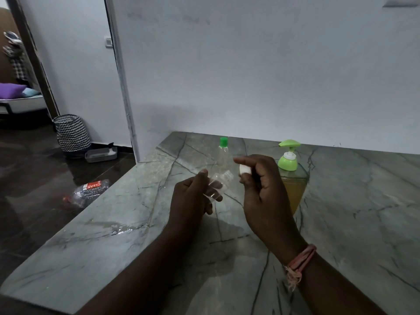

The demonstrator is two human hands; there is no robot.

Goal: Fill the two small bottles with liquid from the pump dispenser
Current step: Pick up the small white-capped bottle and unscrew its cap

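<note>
Two hands work above the marble counter [341,201]: our left hand [193,198] grips the uncapped clear bottle [219,183] (tilted). Our right hand [261,187] pinches its white cap [245,169], just before the pump dispenser [292,176].

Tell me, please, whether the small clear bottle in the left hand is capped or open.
Open: the small clear plastic bottle shows a bare threaded neck, and the right hand holds a white cap.

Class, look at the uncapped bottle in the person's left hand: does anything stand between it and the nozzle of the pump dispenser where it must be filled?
Yes. The right hand, pinching the white cap, sits directly between the small clear bottle in the left hand and the pump dispenser. The green-capped bottle stands farther back, out of the path.
</note>
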